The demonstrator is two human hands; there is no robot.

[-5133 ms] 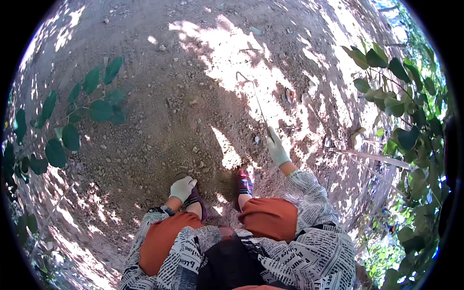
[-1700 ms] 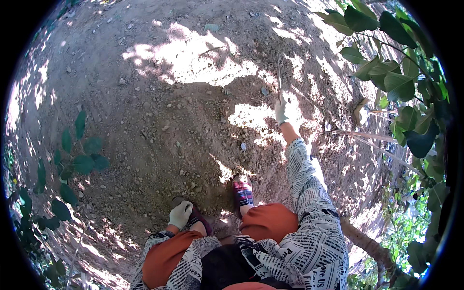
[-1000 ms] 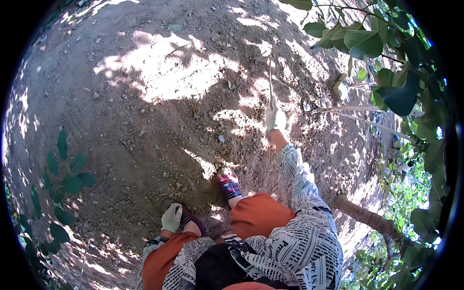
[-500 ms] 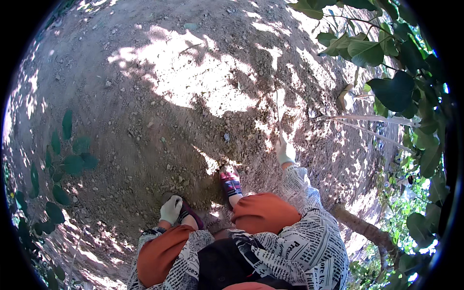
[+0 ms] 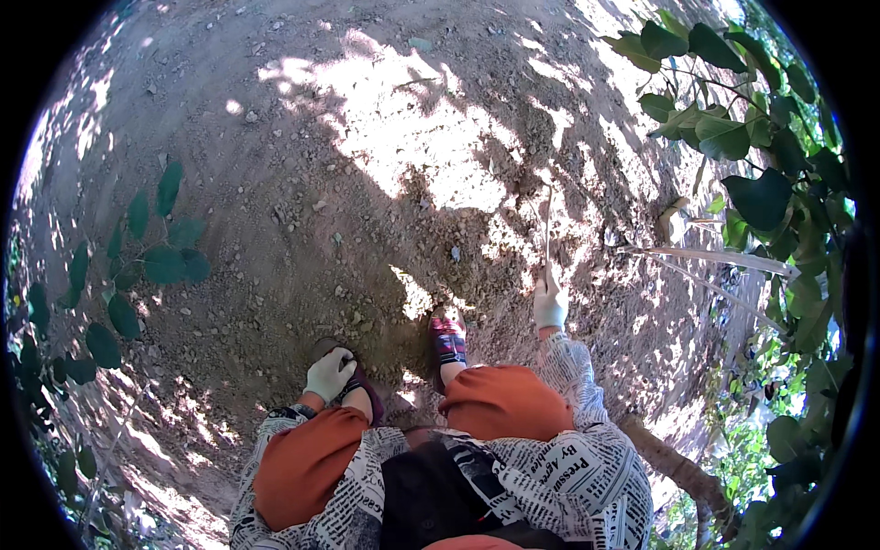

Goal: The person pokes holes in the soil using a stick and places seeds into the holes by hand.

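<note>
I am crouched over bare dirt, my orange-clad knees at the bottom of the view. My right hand [image 5: 550, 302], in a white glove, is closed around a thin long-handled tool [image 5: 546, 229] whose shaft runs up from the fist to the sunlit soil ahead. My left hand [image 5: 328, 374], also gloved, rests loosely curled by my left shoe [image 5: 359, 390] and holds nothing that I can see. My right shoe [image 5: 448, 342], red and dark, stands just left of the right hand.
Dry stony ground [image 5: 302, 211] with patches of sunlight fills the view. Leafy branches [image 5: 742, 156] hang at the right, a leafy twig [image 5: 137, 266] at the left. A pale stick [image 5: 715, 261] and a thick root or trunk [image 5: 678, 467] lie at the right.
My right hand drew the tool back toward my right foot after reaching far forward. The left hand stayed by the left shoe. The view shifted slightly.
</note>
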